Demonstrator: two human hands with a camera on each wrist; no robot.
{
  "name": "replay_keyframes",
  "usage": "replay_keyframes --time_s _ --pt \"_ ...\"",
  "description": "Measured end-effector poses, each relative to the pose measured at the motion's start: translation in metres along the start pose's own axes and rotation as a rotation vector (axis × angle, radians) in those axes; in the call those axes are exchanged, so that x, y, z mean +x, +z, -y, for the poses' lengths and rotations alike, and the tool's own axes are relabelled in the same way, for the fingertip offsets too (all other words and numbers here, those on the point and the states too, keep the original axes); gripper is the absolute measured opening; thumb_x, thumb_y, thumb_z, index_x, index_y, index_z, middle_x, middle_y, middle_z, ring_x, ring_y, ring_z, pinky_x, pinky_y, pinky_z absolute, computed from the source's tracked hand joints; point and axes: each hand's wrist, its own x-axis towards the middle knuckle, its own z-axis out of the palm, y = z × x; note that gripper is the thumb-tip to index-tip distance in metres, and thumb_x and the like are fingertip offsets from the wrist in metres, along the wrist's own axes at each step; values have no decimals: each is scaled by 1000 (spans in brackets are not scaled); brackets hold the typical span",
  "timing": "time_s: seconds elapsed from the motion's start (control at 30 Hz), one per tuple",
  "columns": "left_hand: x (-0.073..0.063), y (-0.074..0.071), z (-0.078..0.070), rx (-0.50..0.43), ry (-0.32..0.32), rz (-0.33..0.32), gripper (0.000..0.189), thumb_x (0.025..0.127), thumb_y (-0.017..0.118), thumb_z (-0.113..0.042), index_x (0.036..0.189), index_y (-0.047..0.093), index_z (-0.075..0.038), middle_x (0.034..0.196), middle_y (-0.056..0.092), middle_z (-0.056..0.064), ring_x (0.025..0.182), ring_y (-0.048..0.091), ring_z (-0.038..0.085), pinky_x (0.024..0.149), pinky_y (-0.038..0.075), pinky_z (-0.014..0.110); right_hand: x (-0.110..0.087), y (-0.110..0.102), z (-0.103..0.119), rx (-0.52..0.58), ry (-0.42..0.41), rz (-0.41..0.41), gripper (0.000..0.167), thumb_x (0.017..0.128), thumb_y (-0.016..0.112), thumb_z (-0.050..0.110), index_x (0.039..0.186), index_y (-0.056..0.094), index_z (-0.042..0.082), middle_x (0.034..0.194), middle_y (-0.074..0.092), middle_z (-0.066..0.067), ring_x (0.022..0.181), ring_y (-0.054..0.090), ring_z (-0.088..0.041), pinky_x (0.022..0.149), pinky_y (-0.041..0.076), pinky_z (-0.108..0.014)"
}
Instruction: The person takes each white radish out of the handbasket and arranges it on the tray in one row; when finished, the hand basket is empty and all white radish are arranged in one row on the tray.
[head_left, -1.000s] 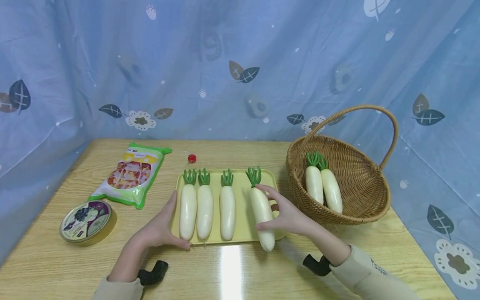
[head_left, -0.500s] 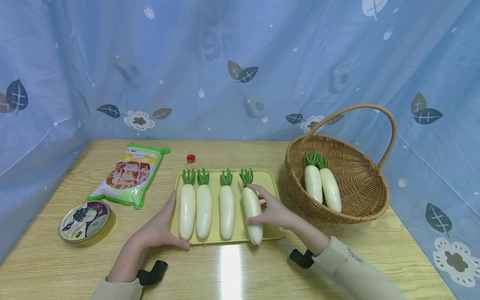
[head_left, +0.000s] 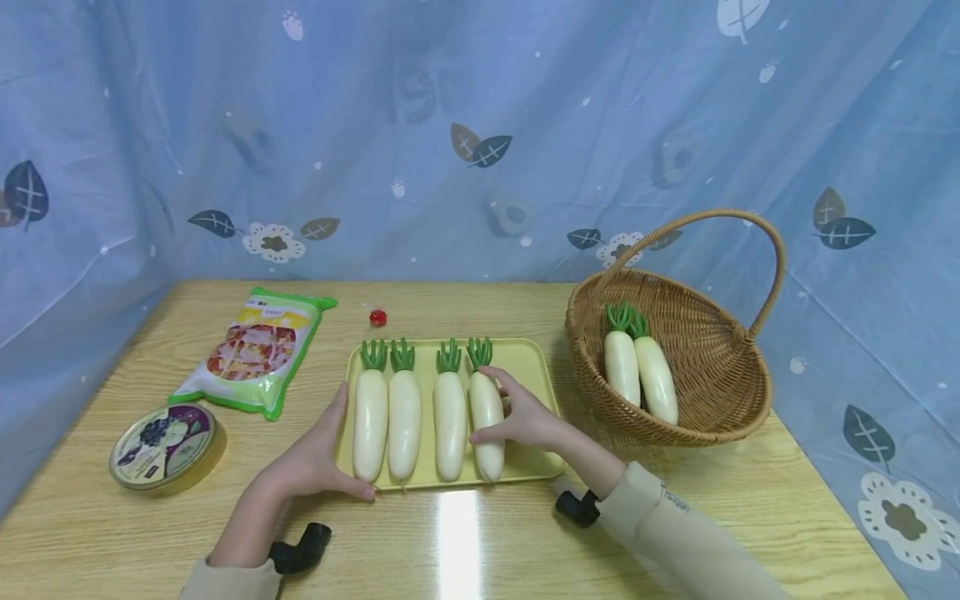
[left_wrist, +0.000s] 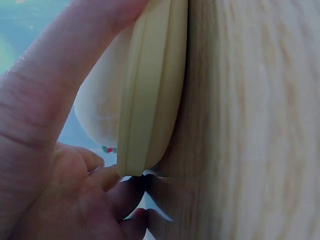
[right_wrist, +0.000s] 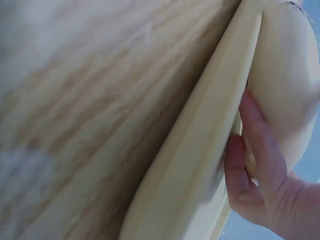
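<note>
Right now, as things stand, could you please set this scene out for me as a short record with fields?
Left hand: holds the near left corner of the yellow tray
Right hand: grips a white radish at the right end of the row
Tray contents: three other radishes; whether the gripped one rests on it is unclear
Wicker basket: right of the tray, two more radishes inside
Left of tray: green-edged bag, round tin
Beyond tray: small red item

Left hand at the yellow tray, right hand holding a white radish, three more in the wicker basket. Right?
Not three: the head view shows two radishes in the wicker basket. Left hand at the yellow tray, right hand holding a white radish: correct.
</note>
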Motion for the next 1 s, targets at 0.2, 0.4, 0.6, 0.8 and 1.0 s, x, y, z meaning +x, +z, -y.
replay_keyframes --time_s 0.2,0.4,0.6,0.8,1.0 --pt "0 0 -1 2 2 3 150 44 90 -34 142 -18 -2 148 -11 26 134 -3 43 104 6 60 7 5 2 -21 -12 6 99 67 82 16 145 22 15 124 41 -24 97 56 -30 74 50 -36" --pt "0 -1 -2 8 -17 9 150 44 90 -34 142 -19 -1 147 -12 27 134 -3 44 104 6 60 11 12 7 -88 -23 2 99 66 83 21 144 23 13 124 38 -21 107 43 -29 82 46 -40" --pt "-2 -2 -4 20 -50 16 151 44 90 -35 141 -19 -1 147 -12 28 133 -3 44 104 6 59 16 18 10 -141 -8 3 100 64 84 27 144 25 14 121 38 -18 109 38 -28 87 41 -44" --pt "-1 -2 -5 31 -38 10 151 43 90 -35 141 -19 0 148 -11 26 134 -3 42 105 5 58 18 23 15 -138 -16 6 101 64 84 26 144 24 13 125 37 -19 113 37 -29 92 38 -46" --pt "-2 -2 -5 16 -60 7 152 44 91 -34 140 -23 -3 148 -13 26 134 -4 42 105 5 59 23 30 17 -183 -35 -1 102 63 85 28 144 24 12 129 36 -20 117 36 -30 95 36 -47"
